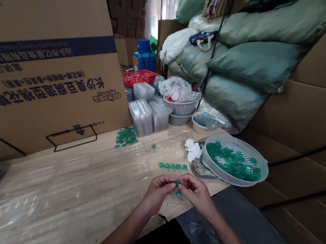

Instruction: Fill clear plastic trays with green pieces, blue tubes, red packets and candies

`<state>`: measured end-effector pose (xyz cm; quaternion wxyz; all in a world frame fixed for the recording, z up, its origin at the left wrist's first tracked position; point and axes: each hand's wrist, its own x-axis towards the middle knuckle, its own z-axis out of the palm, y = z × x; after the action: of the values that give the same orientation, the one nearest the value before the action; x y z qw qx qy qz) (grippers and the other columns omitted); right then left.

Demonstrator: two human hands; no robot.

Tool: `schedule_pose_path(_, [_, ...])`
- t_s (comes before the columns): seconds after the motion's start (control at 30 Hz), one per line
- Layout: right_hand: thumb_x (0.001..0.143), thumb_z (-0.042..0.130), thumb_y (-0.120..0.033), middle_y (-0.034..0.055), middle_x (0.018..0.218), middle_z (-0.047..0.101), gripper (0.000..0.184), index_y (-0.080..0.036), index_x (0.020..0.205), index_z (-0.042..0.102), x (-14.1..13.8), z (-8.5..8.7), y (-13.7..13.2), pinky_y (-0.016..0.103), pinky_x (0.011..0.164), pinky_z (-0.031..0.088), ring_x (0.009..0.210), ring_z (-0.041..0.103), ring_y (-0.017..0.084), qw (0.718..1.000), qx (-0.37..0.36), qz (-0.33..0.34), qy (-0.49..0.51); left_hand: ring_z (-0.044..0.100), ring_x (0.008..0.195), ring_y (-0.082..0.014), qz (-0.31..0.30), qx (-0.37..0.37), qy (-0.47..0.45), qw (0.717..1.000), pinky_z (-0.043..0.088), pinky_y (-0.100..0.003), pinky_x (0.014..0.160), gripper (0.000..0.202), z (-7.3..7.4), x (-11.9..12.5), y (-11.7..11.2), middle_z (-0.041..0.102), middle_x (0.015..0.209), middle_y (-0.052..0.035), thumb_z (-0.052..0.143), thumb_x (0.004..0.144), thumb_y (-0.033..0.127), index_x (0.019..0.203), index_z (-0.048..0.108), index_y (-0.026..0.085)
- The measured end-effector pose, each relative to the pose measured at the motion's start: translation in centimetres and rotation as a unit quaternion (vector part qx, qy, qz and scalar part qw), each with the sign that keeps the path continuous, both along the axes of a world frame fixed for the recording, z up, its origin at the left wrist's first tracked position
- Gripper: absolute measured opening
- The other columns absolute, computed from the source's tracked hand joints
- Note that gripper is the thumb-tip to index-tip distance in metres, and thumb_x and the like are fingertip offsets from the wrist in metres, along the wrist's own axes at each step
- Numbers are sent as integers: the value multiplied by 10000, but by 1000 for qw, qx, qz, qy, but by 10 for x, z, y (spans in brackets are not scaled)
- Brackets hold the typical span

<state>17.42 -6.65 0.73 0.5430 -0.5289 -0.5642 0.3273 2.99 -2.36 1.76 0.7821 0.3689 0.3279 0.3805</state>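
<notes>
Wood table (53,198) w/ white basket (218,173) of green bits at right edge, row of green bits (172,167) mid-table. Near front edge, L hand (158,193) & R hand (197,193) together, fingers clamped on small green piece (176,183).

one left hand (158,193), one right hand (197,193), two green plastic pieces (176,186) between them, five green pieces (173,167) in a row, one white perforated basket (258,156), one red crate (139,77), three stacks of clear plastic boxes (142,117).

Large printed cartons (38,88) and bulging green sacks (260,68) around a pale wooden table (67,184), sheer-curtained window (167,0) behind.
</notes>
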Motion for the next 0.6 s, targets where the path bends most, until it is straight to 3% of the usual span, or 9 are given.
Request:
schedule_pose_path(0.13, [841,476,-179,37,800,609,135,-209,875,603,-3,6,-10,257,662,447,743,577,156,978,70,33,-192,485,533,-81,36,44,70,996,381,-221,574,260,-3,-3,-4,576,560,31,786,535,284,618,590,135])
schedule_pose_path(0.23, [831,445,-120,34,796,583,147,-213,828,560,-8,6,-20,257,672,435,748,563,156,962,77,55,-256,474,556,-84,42,76,99,991,381,-219,577,257,-9,-8,-14,549,575,42,776,535,265,635,572,145])
schedule_pose_path(0.43, [719,454,-48,16,794,553,182,-214,788,486,-18,-9,-50,235,642,423,737,549,149,958,54,96,-265,462,574,-83,-117,115,114,980,359,-211,570,250,-20,-26,-36,546,624,34,737,590,309,674,568,144])
schedule_pose_path(0.6, [724,444,-59,11,782,574,172,-213,782,496,-21,-22,-66,228,652,420,723,560,140,971,30,68,-228,387,497,-68,-220,117,162,955,299,-204,493,312,-19,-32,-38,461,559,65,680,648,415,662,503,159])
